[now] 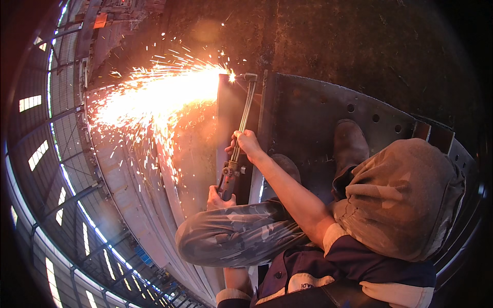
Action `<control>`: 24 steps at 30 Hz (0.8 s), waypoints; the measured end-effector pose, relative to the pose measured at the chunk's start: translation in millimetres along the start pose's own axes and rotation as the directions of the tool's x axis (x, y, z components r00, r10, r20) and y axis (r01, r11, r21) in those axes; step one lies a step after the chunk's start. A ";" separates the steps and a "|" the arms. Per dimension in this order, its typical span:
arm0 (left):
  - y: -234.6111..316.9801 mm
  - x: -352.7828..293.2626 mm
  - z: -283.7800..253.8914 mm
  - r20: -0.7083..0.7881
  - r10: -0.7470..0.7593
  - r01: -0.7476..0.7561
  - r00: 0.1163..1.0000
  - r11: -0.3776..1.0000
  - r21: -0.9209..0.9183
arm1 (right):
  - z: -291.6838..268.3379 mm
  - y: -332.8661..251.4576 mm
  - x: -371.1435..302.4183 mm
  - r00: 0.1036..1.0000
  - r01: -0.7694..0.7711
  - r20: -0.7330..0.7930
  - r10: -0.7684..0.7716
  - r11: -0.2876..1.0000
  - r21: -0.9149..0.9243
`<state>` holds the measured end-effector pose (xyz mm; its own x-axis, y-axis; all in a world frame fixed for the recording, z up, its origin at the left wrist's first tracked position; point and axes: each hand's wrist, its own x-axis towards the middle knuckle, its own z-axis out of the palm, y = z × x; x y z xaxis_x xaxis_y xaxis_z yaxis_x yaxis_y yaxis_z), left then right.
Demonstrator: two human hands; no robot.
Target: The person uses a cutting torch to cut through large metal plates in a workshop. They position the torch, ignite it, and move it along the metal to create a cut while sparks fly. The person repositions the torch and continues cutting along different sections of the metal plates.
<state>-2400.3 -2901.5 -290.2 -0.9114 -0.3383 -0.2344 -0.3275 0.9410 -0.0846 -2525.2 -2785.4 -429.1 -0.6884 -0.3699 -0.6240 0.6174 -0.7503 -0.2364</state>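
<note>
A cutting torch (248, 105) with long thin metal tubes runs up from my lap to a bent head. Its tip points left and burns brightly at the far upper corner of a steel piece (226, 110). My left hand (221, 198) is closed round the torch's rear handle, beside the valves. Farther up, my right hand (247, 145) grips the tubes, its fingers wrapped round them. White-hot sparks (164, 95) spray left and downward from the tip, and their glare hides part of what lies behind.
My bent knees and a brown boot (352, 141) rest by a dark steel plate (313, 108) with several round holes. Long steel beams (138, 205) lie at left under the sparks. Farther left is the hall's wall with bright windows (38, 155). Brown ground (334, 41) lies beyond the plate.
</note>
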 end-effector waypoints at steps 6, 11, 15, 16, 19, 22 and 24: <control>0.5 -0.1 -0.9 0.035 -0.051 0.051 0.998 0.999 0.001 | 0.3 0.2 1.3 1.000 0.000 0.006 0.000 1.000 0.018; -2.3 0.5 -0.5 0.039 -0.019 0.019 0.999 1.000 -0.002 | 0.4 -0.1 0.5 1.000 -0.014 -0.003 0.014 1.000 0.014; -5.0 1.4 2.3 0.034 -0.024 0.024 0.999 1.000 0.008 | 0.5 -0.4 -0.8 1.000 0.007 0.007 -0.007 1.000 0.024; -5.6 1.3 3.1 0.026 -0.028 0.027 0.999 0.999 0.028 | 0.5 -0.5 -0.9 1.000 0.009 0.007 -0.009 1.000 0.024; -7.0 0.9 4.6 0.025 -0.035 0.034 0.999 0.999 0.030 | 0.7 -0.7 -1.2 1.000 0.001 0.003 -0.001 0.999 0.032; -7.5 0.9 4.1 0.035 -0.037 0.037 0.999 0.999 0.017 | 1.0 -0.6 -1.3 1.000 -0.006 0.004 0.005 0.999 0.036; -6.6 -0.1 4.7 0.015 -0.025 0.025 1.000 1.000 0.017 | 0.9 -0.6 -1.5 1.000 -0.007 0.005 0.007 0.999 0.039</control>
<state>-2396.9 -2907.7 -294.1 -0.8989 -0.3618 -0.2470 -0.3459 0.9322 -0.1065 -2524.9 -2784.8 -427.4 -0.6862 -0.3775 -0.6217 0.6067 -0.7686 -0.2029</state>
